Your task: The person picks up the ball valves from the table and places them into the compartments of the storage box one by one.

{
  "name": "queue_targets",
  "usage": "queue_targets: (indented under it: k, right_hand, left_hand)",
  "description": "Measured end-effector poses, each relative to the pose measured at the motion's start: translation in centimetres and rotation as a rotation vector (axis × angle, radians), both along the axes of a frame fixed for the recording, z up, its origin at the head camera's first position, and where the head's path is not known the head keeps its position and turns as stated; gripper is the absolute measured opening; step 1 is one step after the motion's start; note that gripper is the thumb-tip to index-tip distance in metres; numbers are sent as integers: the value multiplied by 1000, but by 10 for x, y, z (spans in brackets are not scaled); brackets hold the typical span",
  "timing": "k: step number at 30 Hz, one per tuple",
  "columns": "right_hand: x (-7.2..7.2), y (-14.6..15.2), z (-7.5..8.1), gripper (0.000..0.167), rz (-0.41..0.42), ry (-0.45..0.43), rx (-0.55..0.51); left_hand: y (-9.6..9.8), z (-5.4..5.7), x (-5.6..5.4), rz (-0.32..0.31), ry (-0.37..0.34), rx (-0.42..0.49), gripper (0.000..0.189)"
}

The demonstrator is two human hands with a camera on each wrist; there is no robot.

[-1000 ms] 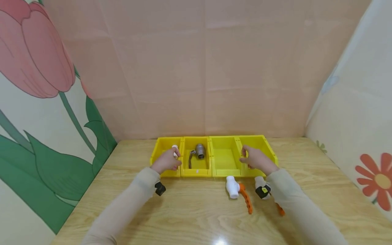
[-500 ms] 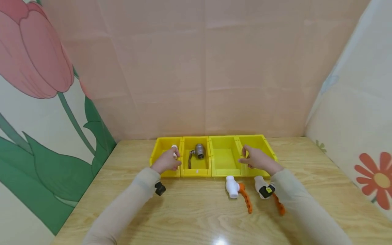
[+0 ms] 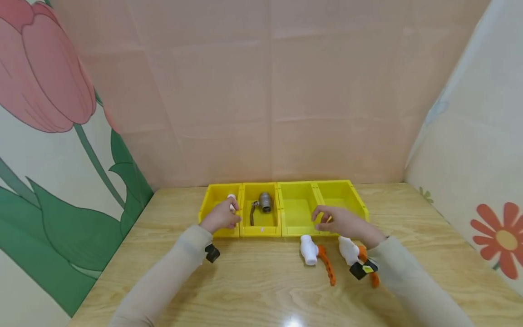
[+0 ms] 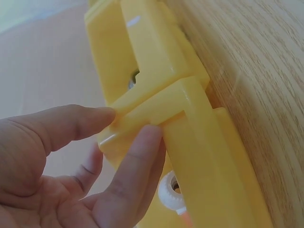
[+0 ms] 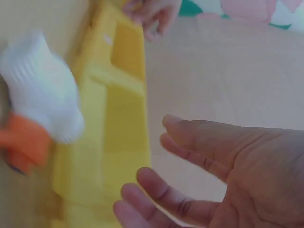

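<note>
My left hand (image 3: 222,215) is at the wall between the two leftmost yellow bins. In the left wrist view, its thumb and forefinger pinch the adjoining bin rims (image 4: 156,107). A white plastic valve (image 4: 170,191) lies in the leftmost bin, mostly hidden by the hand. The second bin (image 3: 261,230) holds a metal ball valve (image 3: 265,202) with a lever. My right hand (image 3: 342,221) hovers over the front of the two right bins, fingers parted and loosely bent, holding nothing. Below it, a white ball valve (image 3: 348,250) with an orange handle lies on the table, partly covered by the wrist camera.
Another white ball valve (image 3: 309,250) with an orange handle lies just left of it, before the third bin (image 3: 300,209). The yellow bins stand side by side in a row on the wooden table (image 3: 253,290). A pink cloth wall (image 3: 269,100) rises behind.
My right hand has drawn back toward me and slightly left from the rightmost bin, and its wrist has turned. The left hand stays at the bin wall.
</note>
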State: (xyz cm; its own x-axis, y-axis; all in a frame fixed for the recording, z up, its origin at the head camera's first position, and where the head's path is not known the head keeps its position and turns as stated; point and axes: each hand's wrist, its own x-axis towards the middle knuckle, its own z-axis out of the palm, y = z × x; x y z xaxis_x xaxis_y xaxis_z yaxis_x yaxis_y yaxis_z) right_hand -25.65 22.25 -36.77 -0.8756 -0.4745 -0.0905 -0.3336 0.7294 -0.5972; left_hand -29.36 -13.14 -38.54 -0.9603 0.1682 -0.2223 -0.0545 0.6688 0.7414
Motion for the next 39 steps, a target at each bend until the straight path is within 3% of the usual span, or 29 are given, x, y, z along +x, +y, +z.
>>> queue_targets:
  k: [4,7,11,15,23,32,39]
  right_hand:
    - [11,-7,-13,21,30,-170,-76]
    - [16,-10,-25,23,61,-243,-127]
    - [17,-11,-39,25,112,-205,-150]
    - [16,-12,-46,25,108,-161,-144]
    - [22,-15,-47,29,72,-152,-152]
    - [22,-16,-52,31,119,-195,-193]
    - [21,-19,-52,29,94,-205,-186]
  left_hand:
    - [-1,1,-1,8,6,14,29]
    - [-1,1,0,8,8,24,28]
    - [-2,1,0,-1,7,31,28]
    - [-3,0,0,-5,7,34,29]
    - [-5,-3,-1,5,13,33,30]
    - [-5,-5,0,9,-6,55,30]
    - [-5,-6,-2,-5,9,55,30]
